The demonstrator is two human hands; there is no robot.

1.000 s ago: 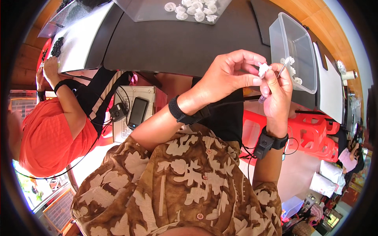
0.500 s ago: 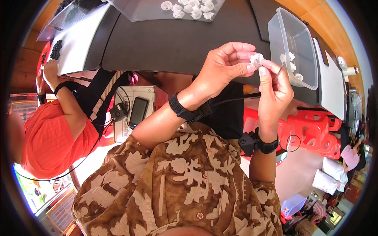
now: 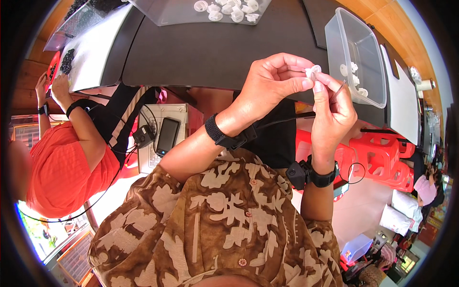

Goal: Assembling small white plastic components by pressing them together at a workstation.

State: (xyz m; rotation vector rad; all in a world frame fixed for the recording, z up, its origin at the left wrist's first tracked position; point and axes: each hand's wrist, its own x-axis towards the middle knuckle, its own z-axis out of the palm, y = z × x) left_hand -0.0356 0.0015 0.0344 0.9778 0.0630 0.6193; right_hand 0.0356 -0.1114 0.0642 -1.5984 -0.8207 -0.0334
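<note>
A small round white plastic part [image 3: 313, 71] is pinched between the thumb and fingers of my left hand [image 3: 270, 86], above the near edge of the dark table. My right hand [image 3: 334, 112] meets it from the other side, thumb and forefinger tips at the part's lower edge. A thin, dark, metal-looking tool [image 3: 339, 90] sticks out between the fingers of that right hand; its working end is hidden. More white parts [image 3: 236, 13] of this kind lie in a clear plastic bin [image 3: 167, 16] at the far side. Several others sit in the clear box [image 3: 334, 48] to the right.
A co-worker in a red top [image 3: 67, 167] sits at the left, hands by a red tray [image 3: 53, 67] and black pieces [image 3: 67, 61]. A phone-like device [image 3: 168, 135] rests on a carton [image 3: 191, 119]. Red stools [image 3: 377, 155] stand at the right.
The white part has turned a little in my fingers and shifted slightly right. Both my hands stay nearly in place. The co-worker's hands have moved apart at the red tray.
</note>
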